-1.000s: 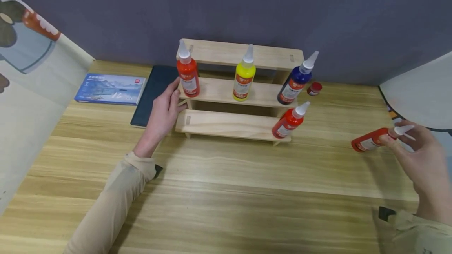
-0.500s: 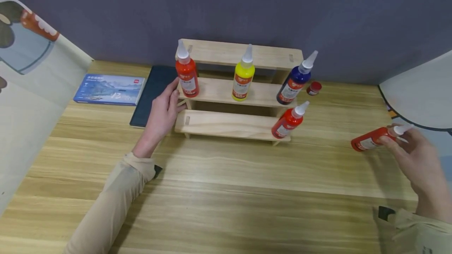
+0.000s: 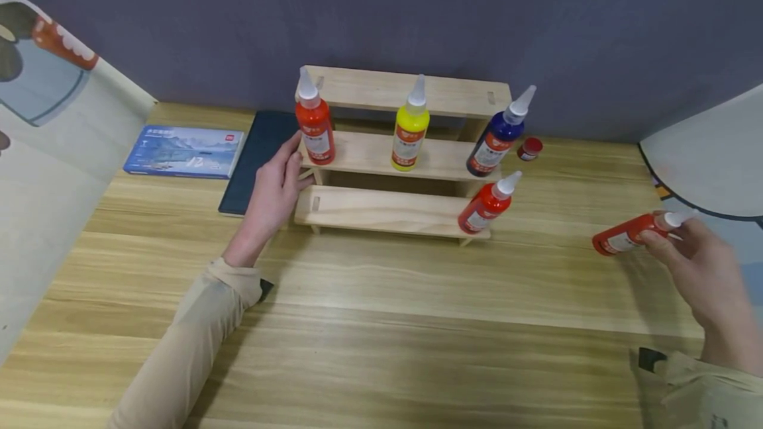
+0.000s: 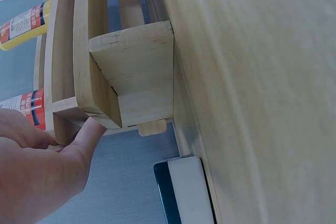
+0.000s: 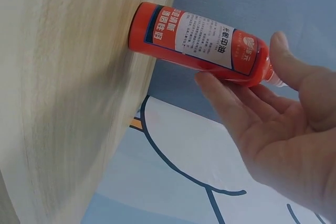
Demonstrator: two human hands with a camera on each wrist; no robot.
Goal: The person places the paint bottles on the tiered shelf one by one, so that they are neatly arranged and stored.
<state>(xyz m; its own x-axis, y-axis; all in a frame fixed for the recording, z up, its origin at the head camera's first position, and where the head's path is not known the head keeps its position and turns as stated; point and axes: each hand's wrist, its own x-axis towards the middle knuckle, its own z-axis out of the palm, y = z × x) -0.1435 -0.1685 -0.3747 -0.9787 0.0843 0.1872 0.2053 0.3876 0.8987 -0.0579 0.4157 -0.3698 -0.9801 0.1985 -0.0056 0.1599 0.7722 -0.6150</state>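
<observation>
My left hand [image 3: 277,184] grips the left end of a three-tier wooden rack [image 3: 381,210], its thumb against the middle board's end in the left wrist view. Just beside its fingers, a red ink bottle [image 3: 316,128] stands on that middle tier, with a yellow ink bottle [image 3: 410,131] and a dark blue ink bottle [image 3: 496,141] farther right. Another red ink bottle [image 3: 485,207] stands at the right end of the lowest tier. Off to the right, my right hand [image 3: 703,263] holds a red ink bottle [image 5: 199,45] near its neck, thumb opposite fingers. Its base is at or just above the table.
A small red-lidded jar [image 3: 530,149] is behind the rack's right end. To the left lie a blue flat box [image 3: 185,151] and a dark flat case [image 3: 244,177]. A dark partition [image 3: 381,12] rises behind the wooden table [image 3: 381,323].
Almost nothing differs. The right hand's fingers have shifted slightly around the neck of the held red ink bottle; the left hand and rack stay in place.
</observation>
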